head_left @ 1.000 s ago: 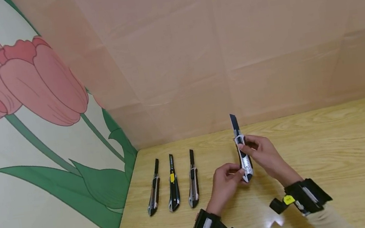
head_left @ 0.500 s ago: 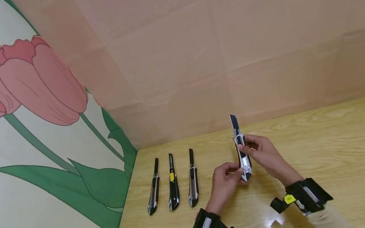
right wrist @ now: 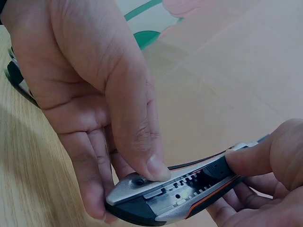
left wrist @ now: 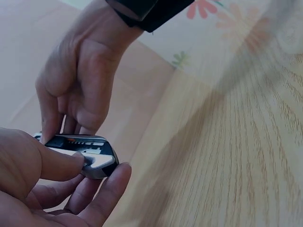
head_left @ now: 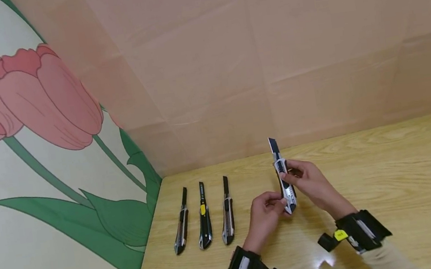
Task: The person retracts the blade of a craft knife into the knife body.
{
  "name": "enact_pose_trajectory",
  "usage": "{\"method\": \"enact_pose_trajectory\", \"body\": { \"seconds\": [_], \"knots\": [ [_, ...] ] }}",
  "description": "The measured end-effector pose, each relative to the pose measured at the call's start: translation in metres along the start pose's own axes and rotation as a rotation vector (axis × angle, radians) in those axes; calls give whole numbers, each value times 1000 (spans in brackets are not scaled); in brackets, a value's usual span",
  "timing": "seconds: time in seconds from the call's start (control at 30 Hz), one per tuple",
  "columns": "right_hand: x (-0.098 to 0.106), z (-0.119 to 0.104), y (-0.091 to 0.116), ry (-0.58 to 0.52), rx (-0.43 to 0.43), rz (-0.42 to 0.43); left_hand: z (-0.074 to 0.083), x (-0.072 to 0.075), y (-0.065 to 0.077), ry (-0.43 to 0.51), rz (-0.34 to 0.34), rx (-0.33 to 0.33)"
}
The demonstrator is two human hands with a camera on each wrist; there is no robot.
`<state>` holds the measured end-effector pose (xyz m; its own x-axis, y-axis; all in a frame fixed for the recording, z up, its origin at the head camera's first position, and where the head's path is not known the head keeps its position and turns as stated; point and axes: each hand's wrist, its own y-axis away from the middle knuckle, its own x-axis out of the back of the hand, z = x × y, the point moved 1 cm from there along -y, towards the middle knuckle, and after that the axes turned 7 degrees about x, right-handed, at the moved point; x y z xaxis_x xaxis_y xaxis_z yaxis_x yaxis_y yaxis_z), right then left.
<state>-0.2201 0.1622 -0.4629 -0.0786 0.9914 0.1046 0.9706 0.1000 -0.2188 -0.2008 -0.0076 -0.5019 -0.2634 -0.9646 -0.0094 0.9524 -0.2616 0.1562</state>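
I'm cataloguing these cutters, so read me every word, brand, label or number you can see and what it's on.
No text can be read for certain.
Yellow tag on the right wrist strap: dark marks, too small to read.
Middle cutter's blade on the table: pale marks, too small.
Held cutter: no readable lettering.

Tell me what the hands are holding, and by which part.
A silver-and-black utility knife: the left hand pinches the handle's butt end; the right hand grips it nearer the blade.
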Motion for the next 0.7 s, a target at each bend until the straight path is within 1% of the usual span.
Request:
{"method": "enact_pose_trajectory", "body": {
  "seconds": [0.17,0.3,0.4,0.57,0.7],
  "knots": [
    [-1,-1,0,4,2,1,0,1,0,2,5,18],
    [0,-2,0,32,-4,2,1,1,0,-2,5,23],
    [1,-2,0,44,-11,1,1,1,0,-6,1,17],
    [1,-3,0,35,-19,-6,3,1,1,-4,-1,3],
    [1,-1,0,21,-8,-11,3,0,1,0,5,6]
  ]
}}
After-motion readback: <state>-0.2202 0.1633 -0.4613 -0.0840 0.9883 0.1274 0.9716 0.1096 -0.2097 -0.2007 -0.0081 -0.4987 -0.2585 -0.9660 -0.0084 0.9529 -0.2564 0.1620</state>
